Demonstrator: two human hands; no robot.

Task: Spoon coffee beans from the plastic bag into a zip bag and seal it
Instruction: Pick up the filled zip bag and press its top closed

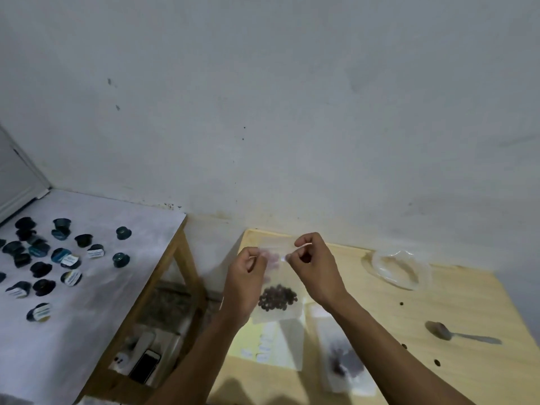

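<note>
A clear zip bag (276, 274) hangs upright above the wooden table (455, 311), with dark coffee beans (277, 298) gathered at its bottom. My left hand (245, 283) pinches the bag's top edge at the left. My right hand (315, 270) pinches the same top edge at the right. A crumpled clear plastic bag (400, 268) lies at the back right of the table. A metal spoon (461, 334) rests on the table to the right, apart from both hands.
Another zip bag with beans (344, 363) and a sheet with small labels (268, 346) lie flat near me. A few loose beans (402, 303) dot the table. To the left, a white-covered table (122, 276) holds several dark coffee capsules (61, 255). A phone (144, 365) lies on the floor.
</note>
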